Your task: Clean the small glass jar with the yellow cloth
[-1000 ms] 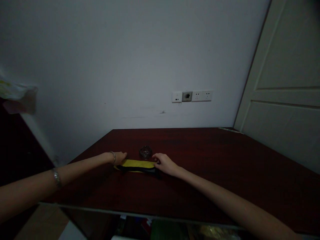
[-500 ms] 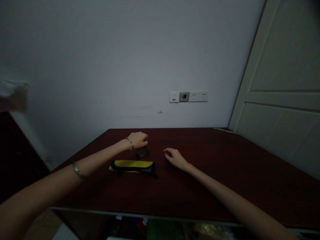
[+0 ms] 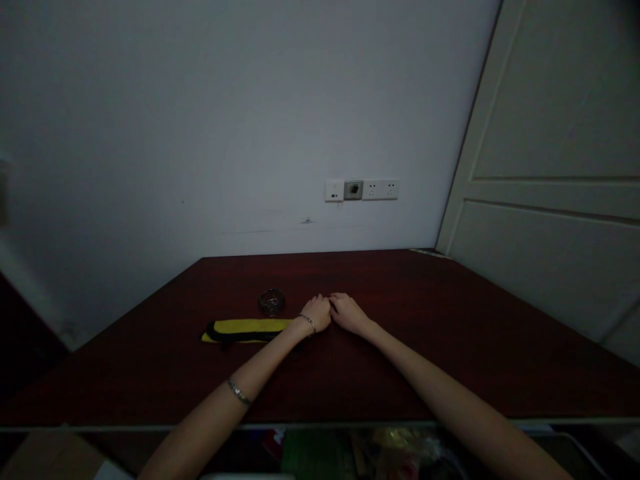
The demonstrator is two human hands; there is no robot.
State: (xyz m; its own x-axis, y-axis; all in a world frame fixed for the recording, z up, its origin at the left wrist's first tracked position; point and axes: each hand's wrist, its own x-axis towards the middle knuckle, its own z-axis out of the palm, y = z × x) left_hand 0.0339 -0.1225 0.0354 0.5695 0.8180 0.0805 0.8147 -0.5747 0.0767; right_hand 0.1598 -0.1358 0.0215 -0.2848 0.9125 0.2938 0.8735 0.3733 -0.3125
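My left hand (image 3: 317,312), with a bracelet at the wrist and a band further up the forearm, is closed over the middle of the table. Its fingers curl down, and whatever they may hold is hidden. Touching its fingertips from the other side is my right hand (image 3: 349,313), also with bent fingers closed; nothing in it can be made out. A clear glass bowl, like an ashtray (image 3: 271,303), stands left of the hands. In front of it lies a yellow and black fabric pouch (image 3: 245,327), its right end covered by my left wrist.
The dark red table (image 3: 450,347) reaches back to a pale wall with a row of sockets (image 3: 363,190). A panelled door (image 3: 545,160) borders the right side. Below the front edge, an open compartment holds a green item (image 3: 315,457) and other clutter.
My left hand has moved right and nearer, from above the glass bowl to my right hand, so the two now meet. The view has shifted slightly to the right.
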